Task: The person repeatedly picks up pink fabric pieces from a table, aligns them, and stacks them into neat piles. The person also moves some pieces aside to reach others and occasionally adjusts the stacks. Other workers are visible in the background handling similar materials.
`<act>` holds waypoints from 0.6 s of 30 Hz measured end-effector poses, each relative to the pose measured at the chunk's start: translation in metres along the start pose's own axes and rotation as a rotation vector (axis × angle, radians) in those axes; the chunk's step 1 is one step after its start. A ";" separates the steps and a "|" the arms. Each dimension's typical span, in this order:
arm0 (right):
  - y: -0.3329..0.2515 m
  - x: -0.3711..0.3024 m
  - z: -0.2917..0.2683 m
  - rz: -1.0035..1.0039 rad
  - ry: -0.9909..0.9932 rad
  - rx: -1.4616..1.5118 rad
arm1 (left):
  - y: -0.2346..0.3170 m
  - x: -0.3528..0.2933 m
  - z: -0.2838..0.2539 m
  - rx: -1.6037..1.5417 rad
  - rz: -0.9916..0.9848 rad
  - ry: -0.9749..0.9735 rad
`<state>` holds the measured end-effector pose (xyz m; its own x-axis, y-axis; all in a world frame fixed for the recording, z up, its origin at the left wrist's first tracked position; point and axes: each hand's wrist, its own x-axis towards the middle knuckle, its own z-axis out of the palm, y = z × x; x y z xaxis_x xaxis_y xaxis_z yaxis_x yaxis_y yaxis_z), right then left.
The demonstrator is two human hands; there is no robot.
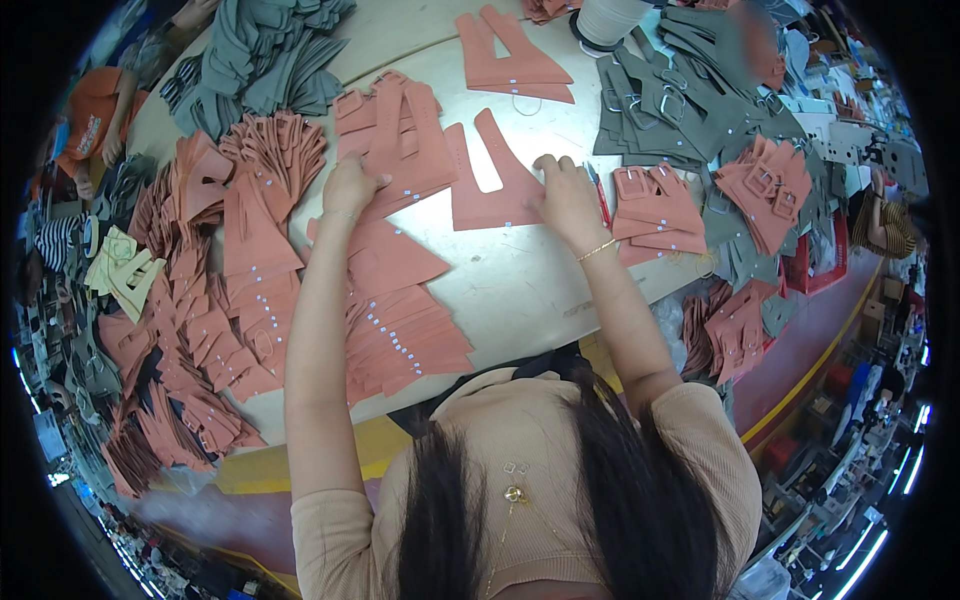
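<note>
My left hand (350,186) rests with curled fingers on a stack of salmon-coloured cut leather straps (395,135) at the table's middle. My right hand (563,196) presses down on the right edge of a salmon V-shaped cut piece (490,190) lying flat on the pale table (520,285). A red pen (601,203) lies just to the right of that hand. More salmon triangular pieces (400,320) are fanned out below my left arm.
Salmon pieces with buckles (655,210) lie to the right, grey-green pieces (670,95) beyond them and at the back left (260,60). Another V-shaped pair (510,60) and a white thread spool (607,20) sit at the back. Heaps of salmon straps (200,330) cover the left.
</note>
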<state>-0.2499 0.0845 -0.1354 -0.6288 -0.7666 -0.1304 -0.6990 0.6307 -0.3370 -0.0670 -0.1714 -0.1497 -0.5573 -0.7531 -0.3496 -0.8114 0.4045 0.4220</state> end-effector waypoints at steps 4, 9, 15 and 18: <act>0.014 0.038 -0.003 -0.005 0.108 0.032 | 0.001 -0.002 0.001 0.019 0.021 0.039; 0.026 0.108 -0.008 0.226 0.306 0.018 | 0.004 -0.002 0.003 0.065 -0.016 0.048; 0.034 0.138 -0.002 0.449 0.238 0.048 | 0.002 -0.003 0.006 0.000 -0.014 0.053; 0.042 0.147 -0.005 0.299 0.218 0.128 | -0.001 -0.003 0.009 0.022 0.004 0.096</act>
<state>-0.3735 -0.0015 -0.1641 -0.8658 -0.4985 -0.0440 -0.4340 0.7917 -0.4299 -0.0660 -0.1648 -0.1562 -0.5422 -0.7971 -0.2656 -0.8132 0.4183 0.4046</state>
